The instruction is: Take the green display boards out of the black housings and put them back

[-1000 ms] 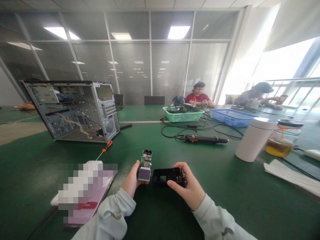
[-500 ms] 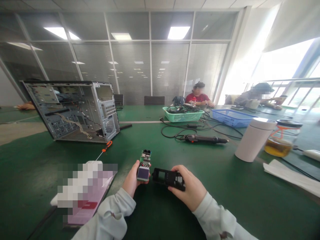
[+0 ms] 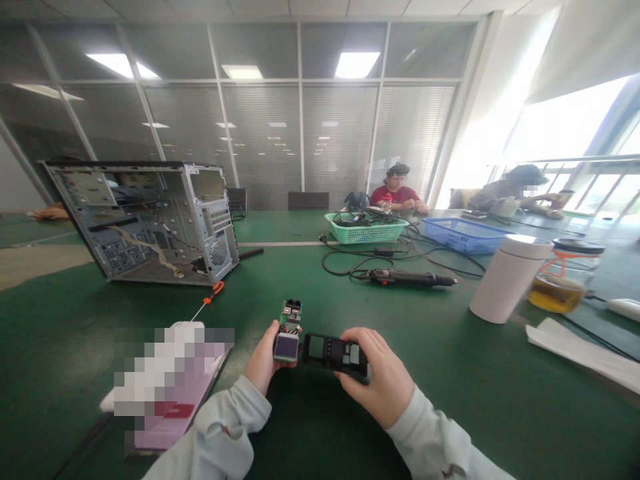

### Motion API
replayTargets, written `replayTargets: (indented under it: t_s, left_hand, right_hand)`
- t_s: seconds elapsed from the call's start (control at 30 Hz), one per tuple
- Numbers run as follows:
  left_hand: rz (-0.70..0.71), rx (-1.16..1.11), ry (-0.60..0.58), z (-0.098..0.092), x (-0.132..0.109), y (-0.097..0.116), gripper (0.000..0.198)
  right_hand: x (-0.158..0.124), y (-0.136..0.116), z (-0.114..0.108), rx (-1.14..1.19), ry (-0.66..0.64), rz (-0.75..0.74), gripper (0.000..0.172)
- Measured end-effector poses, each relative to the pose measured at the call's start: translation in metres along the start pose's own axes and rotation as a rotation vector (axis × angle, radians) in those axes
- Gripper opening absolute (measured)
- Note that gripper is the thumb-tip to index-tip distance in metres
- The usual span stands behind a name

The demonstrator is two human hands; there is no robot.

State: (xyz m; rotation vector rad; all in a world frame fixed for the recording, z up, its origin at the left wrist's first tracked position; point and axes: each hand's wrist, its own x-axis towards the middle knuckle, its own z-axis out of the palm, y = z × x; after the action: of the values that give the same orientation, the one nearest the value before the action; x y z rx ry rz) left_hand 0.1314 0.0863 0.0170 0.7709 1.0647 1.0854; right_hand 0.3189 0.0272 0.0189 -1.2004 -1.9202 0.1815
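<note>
My left hand (image 3: pixel 263 360) pinches a small green circuit board (image 3: pixel 291 319) upright, with a square display module (image 3: pixel 286 347) at its lower end. My right hand (image 3: pixel 383 377) grips a black plastic casing (image 3: pixel 331 351) with rectangular openings by its right end. The casing's left end sits against or very close to the display module; I cannot tell which. My fingers hide the board's underside and part of the casing.
An open computer case (image 3: pixel 145 223) stands at left, with an orange-handled screwdriver (image 3: pixel 214 291) before it. A pink booklet (image 3: pixel 175 417) lies left of my hands. An electric screwdriver (image 3: pixel 410 278), white tumbler (image 3: pixel 507 280) and baskets stand ahead. Two seated people work farther along.
My right hand has moved the black casing left, toward the display module, and turned it so its openings show. My left hand and the board have stayed almost still.
</note>
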Motion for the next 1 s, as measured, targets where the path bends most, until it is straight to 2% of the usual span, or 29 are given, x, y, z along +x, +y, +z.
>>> replayTargets:
  t_s: [0.27, 0.63, 0.8, 0.9, 1.0]
  left_hand:
    - [0.020, 0.036, -0.002, 0.000, 0.000, -0.001, 0.040]
    - [0.088, 0.116, -0.007, -0.011, 0.017, -0.017, 0.039]
    - [0.036, 0.085, -0.069, -0.009, 0.016, -0.012, 0.041]
    - [0.013, 0.056, -0.092, -0.007, 0.012, -0.007, 0.044]
    - [0.025, 0.056, -0.084, -0.007, 0.010, -0.007, 0.043]
  right_hand:
    - [0.001, 0.000, 0.001, 0.004, 0.006, 0.000, 0.031]
    - [-0.001, 0.001, 0.002, 0.005, 0.006, 0.088, 0.028]
    - [-0.002, 0.008, 0.004, 0.115, -0.038, 0.272, 0.027]
    - [0.002, 0.014, 0.006, 0.459, 0.016, 0.471, 0.034]
    - [0.006, 0.019, 0.010, 0.752, -0.078, 0.673, 0.049]
